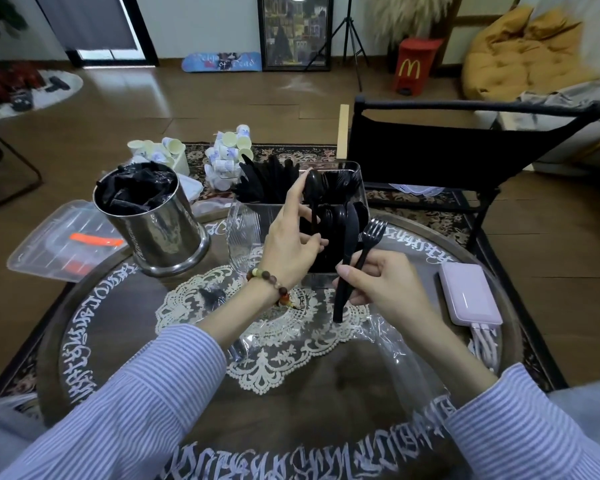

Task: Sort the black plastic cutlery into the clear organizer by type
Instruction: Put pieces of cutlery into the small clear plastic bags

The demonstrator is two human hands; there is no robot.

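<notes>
The clear organizer (355, 174) stands at the middle of the round table, with black knives fanned in its far left part and black spoons in its right parts. My left hand (291, 233) pinches a black spoon (314, 192) upright over the organizer, the index finger stretched up along its bowl. My right hand (378, 282), just in front of the organizer, grips a black fork (371, 237) and a black knife (347, 265) together by their handles, tips pointing up.
A steel canister (153, 223) holding black wrapped packets stands to the left. A clear lidded box (56, 237) lies beyond it. Paper cups (222, 150) pile behind the organizer. A pink power bank (470, 292) sits at right, clear wrappers (388, 341) lie by my wrists, and a black chair (447, 147) stands behind.
</notes>
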